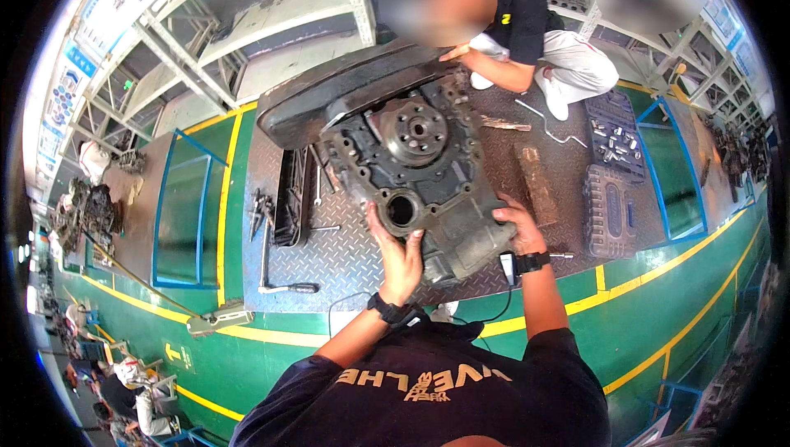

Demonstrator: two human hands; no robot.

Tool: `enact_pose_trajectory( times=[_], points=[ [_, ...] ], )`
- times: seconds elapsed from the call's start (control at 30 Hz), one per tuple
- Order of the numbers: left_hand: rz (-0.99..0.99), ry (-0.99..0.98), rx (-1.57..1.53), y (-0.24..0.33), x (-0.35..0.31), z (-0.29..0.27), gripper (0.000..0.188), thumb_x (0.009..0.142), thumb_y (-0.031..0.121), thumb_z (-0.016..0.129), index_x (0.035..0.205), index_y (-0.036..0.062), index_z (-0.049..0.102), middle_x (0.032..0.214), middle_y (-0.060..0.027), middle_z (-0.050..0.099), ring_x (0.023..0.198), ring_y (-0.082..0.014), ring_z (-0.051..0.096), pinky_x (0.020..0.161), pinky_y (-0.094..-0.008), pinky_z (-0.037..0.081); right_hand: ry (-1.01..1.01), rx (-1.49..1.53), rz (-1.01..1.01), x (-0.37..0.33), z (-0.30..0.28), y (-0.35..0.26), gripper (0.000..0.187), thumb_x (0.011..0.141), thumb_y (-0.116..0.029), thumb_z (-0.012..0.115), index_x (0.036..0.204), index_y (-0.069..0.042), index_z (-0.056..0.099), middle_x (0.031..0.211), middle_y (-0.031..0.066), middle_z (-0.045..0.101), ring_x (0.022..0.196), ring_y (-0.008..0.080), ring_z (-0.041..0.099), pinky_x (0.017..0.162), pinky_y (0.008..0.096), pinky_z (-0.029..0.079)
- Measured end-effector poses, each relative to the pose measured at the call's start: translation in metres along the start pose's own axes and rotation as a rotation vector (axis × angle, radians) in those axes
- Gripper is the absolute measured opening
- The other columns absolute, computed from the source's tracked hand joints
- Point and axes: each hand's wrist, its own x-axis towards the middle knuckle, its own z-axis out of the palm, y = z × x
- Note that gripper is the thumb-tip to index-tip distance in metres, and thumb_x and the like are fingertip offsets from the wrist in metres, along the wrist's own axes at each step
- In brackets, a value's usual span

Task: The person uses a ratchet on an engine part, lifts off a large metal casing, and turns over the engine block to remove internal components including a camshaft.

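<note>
A dark, greasy engine block (448, 237) rests tilted on the steel checker plate, its round crankshaft hub (418, 128) facing up. My left hand (397, 264) grips its near left edge beside a round bore (401, 210), thumb on the face and fingers along the side. On the near right corner, my right hand (520, 225) is closed around the edge, fingertips partly hidden. A long black oil pan (354, 85) lies along the block's far side. A co-worker's hand (462, 53) touches the pan's far right end.
Left of the block are a tool tray (291, 200), a ratchet wrench (288, 288) and wrenches. A wooden block (535, 186) and a bent metal rod (550, 128) lie to the right, near an open socket case (611, 208). The co-worker (527, 27) crouches opposite me.
</note>
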Motion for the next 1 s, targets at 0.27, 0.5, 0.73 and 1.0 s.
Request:
enact_pose_trajectory(
  times=[0.27,0.5,0.73,1.0],
  points=[
    [0.009,-0.092,-0.052,-0.029,-0.007,-0.043,0.1,0.081,0.016,0.076,0.154,-0.0035,0.009,0.158,-0.028,0.014,0.149,-0.044,0.011,0.121,-0.0485,0.011,0.142,-0.158,-0.161,-0.035,0.039,0.033,0.088,0.068,-0.023,0.074,0.144,0.006,0.04,0.131,0.0175,0.057,0.115,0.0295,0.058,0.099,0.0389,0.047],
    [0.075,-0.299,-0.169,-0.06,0.026,-0.142,0.102,0.083,0.031,0.076,0.153,-0.0015,0.011,0.158,-0.0283,0.013,0.149,-0.0422,0.011,0.121,-0.0479,0.014,0.314,-0.098,-0.202,-0.07,0.127,0.105,0.088,0.069,-0.024,0.074,0.145,0.004,0.038,0.135,0.0149,0.053,0.122,0.0307,0.053,0.105,0.0397,0.042],
    [0.031,-0.532,-0.422,-0.107,0.084,-0.194,0.094,0.086,0.022,0.072,0.154,0.0002,0.011,0.159,-0.0206,0.02,0.149,-0.0277,0.017,0.122,-0.0397,0.014,0.235,-0.118,-0.317,-0.069,0.227,0.136,0.07,0.085,-0.02,0.062,0.146,0.003,0.038,0.138,0.0138,0.051,0.126,0.0262,0.05,0.109,0.038,0.037],
    [-0.152,-0.672,-0.371,-0.152,0.166,-0.22,0.077,0.101,0.039,0.053,0.153,-0.0044,0.017,0.156,-0.0193,0.031,0.146,-0.0243,0.024,0.119,-0.0348,0.019,0.322,-0.502,-0.482,-0.019,0.318,0.163,0.068,0.088,-0.021,0.062,0.144,0.009,0.037,0.147,0.0222,0.039,0.135,0.0325,0.037,0.114,0.0404,0.025]
  ],
)
